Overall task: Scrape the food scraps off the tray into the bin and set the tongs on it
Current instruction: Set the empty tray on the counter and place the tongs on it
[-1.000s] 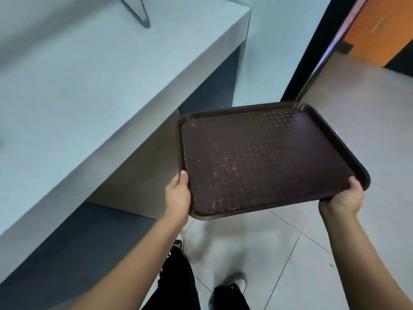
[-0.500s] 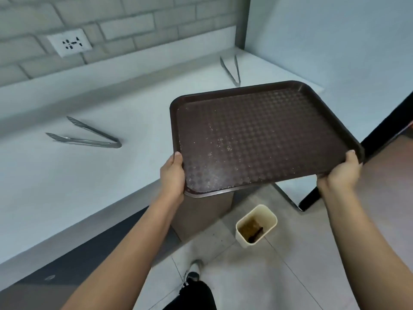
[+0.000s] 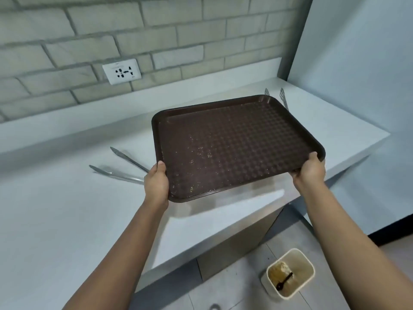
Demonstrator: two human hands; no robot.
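Observation:
I hold a dark brown tray (image 3: 237, 144) just above the white counter (image 3: 55, 209). My left hand (image 3: 156, 182) grips its near left corner and my right hand (image 3: 309, 170) grips its near right corner. Only fine pale crumbs speckle the tray's left half. One pair of metal tongs (image 3: 120, 166) lies on the counter left of the tray, partly hidden by my left hand. A second pair of tongs (image 3: 282, 97) pokes out behind the tray's far right corner. The cream bin (image 3: 301, 260) stands on the floor at lower right, holding brownish scraps and a dark utensil.
A grey brick wall with a white socket (image 3: 121, 71) backs the counter. A pale wall (image 3: 357, 63) closes the right side. The counter ends at right above the tiled floor (image 3: 241, 287), where the bin stands beside the cabinet front.
The view has swung from the floor and doorway back to the counter. The tray has travelled with both hands from over the floor to over the counter, and the bin now sits at lower right.

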